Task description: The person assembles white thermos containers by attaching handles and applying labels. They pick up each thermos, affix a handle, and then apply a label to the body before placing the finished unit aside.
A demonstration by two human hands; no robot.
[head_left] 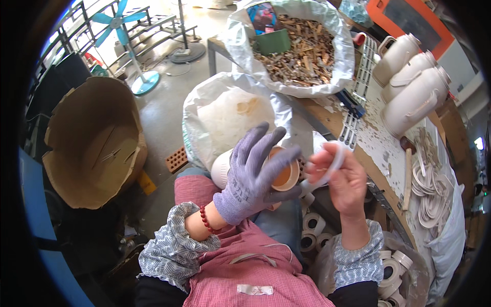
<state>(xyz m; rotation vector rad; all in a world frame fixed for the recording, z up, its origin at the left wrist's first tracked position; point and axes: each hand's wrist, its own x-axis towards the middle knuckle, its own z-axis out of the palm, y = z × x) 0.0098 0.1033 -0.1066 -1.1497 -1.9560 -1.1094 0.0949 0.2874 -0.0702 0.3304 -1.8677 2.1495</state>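
My left hand (250, 176), in a grey-purple knit glove, lies across a white jug-like shell (221, 170) on my lap. Its thumb and forefinger are either side of the round mouth (286, 176), which is orange-brown inside; the other fingers spread over the shell and one is blurred. Much of the shell is hidden under the glove. Close to that mouth, on the right, my bare right hand (343, 181) pinches a thin translucent white plastic ring (331, 166), blurred by motion.
An open white sack (197, 110) stands ahead, with a sack of brownish scraps (307, 56) behind it. A cardboard bin (92, 148) is at left. Several cream jugs (414, 105) and looped strips (429, 189) occupy the right-hand table. White rings (391, 271) fill a bag lower right.
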